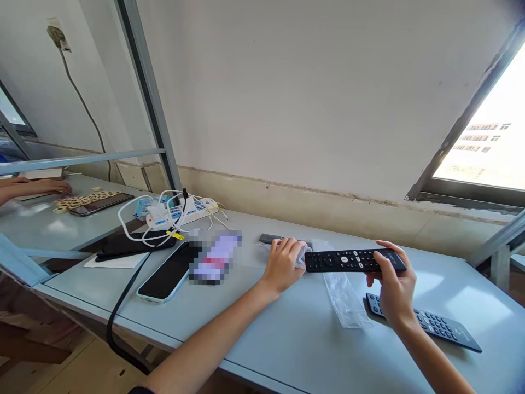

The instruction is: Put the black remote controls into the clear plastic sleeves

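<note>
My right hand [397,284] grips a black remote control [338,261] by its right end, thumb on top, and holds it level above the table. My left hand [283,265] is closed on a crumpled white cloth or tissue [302,258], which touches the remote's left end. A clear plastic sleeve [345,303] lies flat below the remote. Another dark remote control [443,327] rests on the table, partly hidden behind my right wrist. Behind my left hand lies a further dark, slim object [268,239], mostly covered by the hand.
On the left of the table [262,334] are a phone [166,276], a blurred purple item [217,257], a black case [123,246] and a white power strip [197,210] with tangled cables. At the adjoining desk, another person's hand [51,186] is near a phone [102,203].
</note>
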`<action>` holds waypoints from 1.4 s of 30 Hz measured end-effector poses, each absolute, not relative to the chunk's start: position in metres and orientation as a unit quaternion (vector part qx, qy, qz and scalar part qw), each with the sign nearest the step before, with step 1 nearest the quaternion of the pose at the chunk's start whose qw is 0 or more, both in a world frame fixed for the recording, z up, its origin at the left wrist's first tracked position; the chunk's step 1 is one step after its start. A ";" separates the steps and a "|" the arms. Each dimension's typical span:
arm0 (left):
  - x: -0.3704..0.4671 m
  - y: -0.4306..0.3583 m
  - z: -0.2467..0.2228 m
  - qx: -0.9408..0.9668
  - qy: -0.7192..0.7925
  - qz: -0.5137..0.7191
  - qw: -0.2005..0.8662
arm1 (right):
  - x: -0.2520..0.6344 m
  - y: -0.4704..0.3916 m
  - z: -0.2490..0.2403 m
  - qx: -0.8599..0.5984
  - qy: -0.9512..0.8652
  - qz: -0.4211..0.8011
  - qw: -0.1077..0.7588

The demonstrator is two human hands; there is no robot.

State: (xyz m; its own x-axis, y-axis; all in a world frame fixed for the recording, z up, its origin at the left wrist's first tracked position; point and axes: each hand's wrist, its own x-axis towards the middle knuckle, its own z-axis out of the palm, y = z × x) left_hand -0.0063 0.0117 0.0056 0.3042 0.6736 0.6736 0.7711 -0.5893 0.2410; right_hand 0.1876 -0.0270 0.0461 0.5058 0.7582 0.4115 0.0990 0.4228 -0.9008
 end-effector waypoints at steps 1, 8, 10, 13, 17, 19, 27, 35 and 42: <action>-0.006 0.012 0.006 -0.804 -0.447 -0.386 0.065 | 0.188 -0.027 0.046 -0.491 -0.449 0.219 0.714; -0.006 0.011 0.006 -0.826 -0.426 -0.365 0.056 | 0.183 -0.032 0.050 -0.508 -0.484 0.114 0.704; -0.006 0.011 0.006 -0.831 -0.423 -0.357 0.055 | 0.181 -0.033 0.050 -0.504 -0.494 0.090 0.703; -0.006 0.011 0.005 -0.837 -0.418 -0.347 0.061 | 0.182 -0.031 0.045 -0.499 -0.514 0.076 0.694; -0.006 0.012 0.005 -0.842 -0.413 -0.338 0.078 | 0.189 -0.027 0.036 -0.498 -0.547 0.063 0.670; -0.006 0.013 0.004 -0.846 -0.409 -0.331 0.087 | 0.192 -0.026 0.032 -0.501 -0.566 0.042 0.654; -0.006 0.012 0.005 -0.858 -0.415 -0.292 0.076 | 0.190 -0.028 0.024 -0.495 -0.637 -0.021 0.590; -0.003 0.008 0.005 -0.867 -0.409 -0.281 0.050 | 0.187 -0.028 0.028 -0.506 -0.670 0.128 0.528; 0.000 0.004 0.006 -0.872 -0.398 -0.282 0.038 | 0.176 -0.032 0.029 -0.498 -0.669 0.254 0.489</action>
